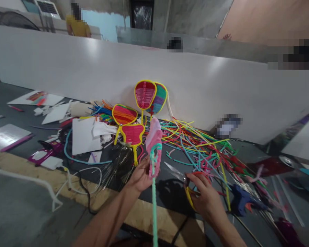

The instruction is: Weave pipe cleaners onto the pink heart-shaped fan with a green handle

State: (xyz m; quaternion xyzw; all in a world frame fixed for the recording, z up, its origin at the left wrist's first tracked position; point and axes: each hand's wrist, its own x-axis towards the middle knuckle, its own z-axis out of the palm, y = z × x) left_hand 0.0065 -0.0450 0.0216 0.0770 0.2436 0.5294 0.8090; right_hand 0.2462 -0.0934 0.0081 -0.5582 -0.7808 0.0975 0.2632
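Observation:
My left hand (141, 177) is closed on a pink fuzzy pipe-cleaner piece (153, 133), held upright and seen nearly edge-on. A mint-green pipe cleaner (155, 209) is looped at the piece's middle, and its long end runs down toward me. To the right, my right hand (207, 197) grips a pair of scissors (175, 172) by the handles, blades pointing up and left, apart from the pink piece. Just beyond my left hand lie a red-pink fan shape with a yellow rim (133, 134) and a similar one (124, 114).
Two more yellow-rimmed fans (145, 94) lean on the white divider (92, 65). Loose coloured pipe cleaners (195, 147) spread across the right side. A blue glue gun (244, 200) lies by my right forearm. White cards (84, 137) and cables are at left. People are beyond the divider.

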